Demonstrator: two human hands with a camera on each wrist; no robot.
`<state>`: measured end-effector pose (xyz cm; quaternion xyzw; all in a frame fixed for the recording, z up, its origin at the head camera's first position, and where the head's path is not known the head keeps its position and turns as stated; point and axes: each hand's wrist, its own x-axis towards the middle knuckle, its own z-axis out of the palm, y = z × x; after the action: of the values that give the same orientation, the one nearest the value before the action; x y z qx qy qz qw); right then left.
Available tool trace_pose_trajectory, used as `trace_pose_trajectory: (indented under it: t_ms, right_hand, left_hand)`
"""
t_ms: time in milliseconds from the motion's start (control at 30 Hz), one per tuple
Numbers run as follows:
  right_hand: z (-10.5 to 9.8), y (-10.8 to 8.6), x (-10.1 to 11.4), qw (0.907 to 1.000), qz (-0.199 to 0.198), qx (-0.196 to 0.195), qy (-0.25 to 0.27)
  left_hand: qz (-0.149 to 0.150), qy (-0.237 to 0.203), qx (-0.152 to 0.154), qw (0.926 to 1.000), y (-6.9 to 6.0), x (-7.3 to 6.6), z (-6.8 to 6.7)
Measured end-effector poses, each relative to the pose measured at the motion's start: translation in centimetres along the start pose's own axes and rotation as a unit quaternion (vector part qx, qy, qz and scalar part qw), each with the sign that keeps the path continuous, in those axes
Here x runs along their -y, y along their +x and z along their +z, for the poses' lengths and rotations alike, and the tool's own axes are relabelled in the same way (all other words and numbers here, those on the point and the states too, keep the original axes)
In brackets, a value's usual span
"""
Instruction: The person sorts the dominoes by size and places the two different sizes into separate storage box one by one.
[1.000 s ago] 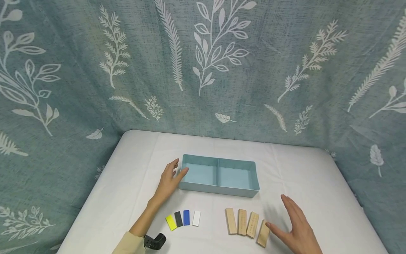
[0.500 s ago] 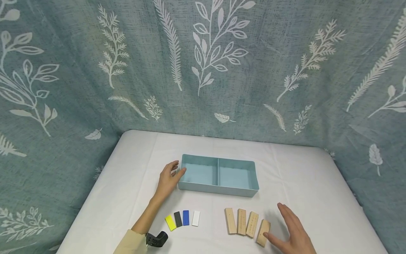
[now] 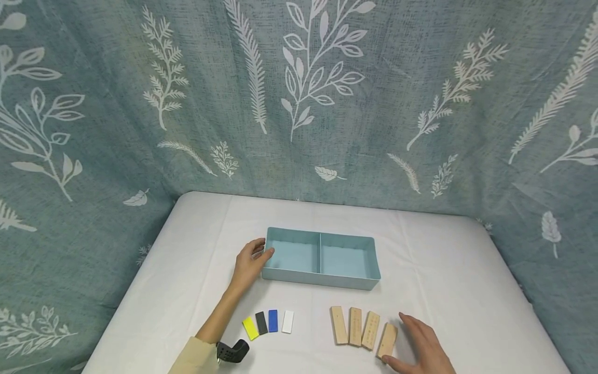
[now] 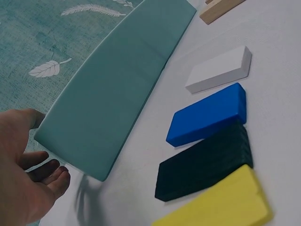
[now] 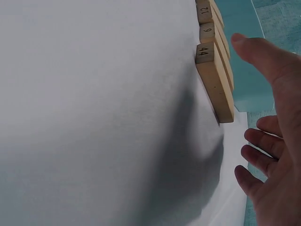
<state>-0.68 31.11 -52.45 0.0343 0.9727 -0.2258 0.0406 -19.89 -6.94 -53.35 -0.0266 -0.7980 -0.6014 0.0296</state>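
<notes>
A blue-green tray with two compartments (image 3: 322, 279) lies mid-table. At its left end is my left hand (image 3: 247, 267), thumb over the rim and curled fingers against the outside of the end wall. The left wrist view shows the thumb tip passing behind the tray's (image 4: 113, 94) top edge. Several wooden blocks (image 3: 355, 327) lie in a fanned row at the right front. My right hand (image 3: 422, 348) spreads around the rightmost wooden block (image 3: 387, 340), its thumb by the near end. In the right wrist view the fingers stand apart beside that numbered block (image 5: 217, 84).
Left of the wooden blocks lie a yellow block (image 3: 250, 329), a black block (image 3: 261, 323), a blue block (image 3: 273, 321) and a white block (image 3: 287, 322). Leaf-patterned curtains (image 3: 299, 171) surround the white table (image 3: 444, 259). A black wrist device (image 3: 233, 351) sits on the left arm.
My right hand has come down and leftward, closer to the rightmost wooden block. The left hand's fingers have drawn in to the tray's end. Tray and blocks lie as before.
</notes>
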Motion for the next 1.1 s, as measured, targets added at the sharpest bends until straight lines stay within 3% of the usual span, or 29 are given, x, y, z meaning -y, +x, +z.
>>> trace_pose_trajectory:
  t_ms: [233, 733, 1100]
  right_hand:
    - [0.7, -0.1, -0.2, 0.9986, 0.025, 0.042, -0.018]
    - [2.2, -0.1, -1.3, 0.9955, -0.061, -0.047, -0.054]
    - [2.5, -0.1, -1.5, 0.9929, -0.074, -0.065, -0.067]
  left_hand:
    - [-0.010, -0.005, -0.001, 0.9999, 0.1, 0.0, 0.1]
    - [-0.009, -0.011, 0.003, 0.9999, 0.5, 0.6, 0.4]
    - [-0.005, 0.007, -0.006, 0.9999, 0.3, 0.5, 0.5]
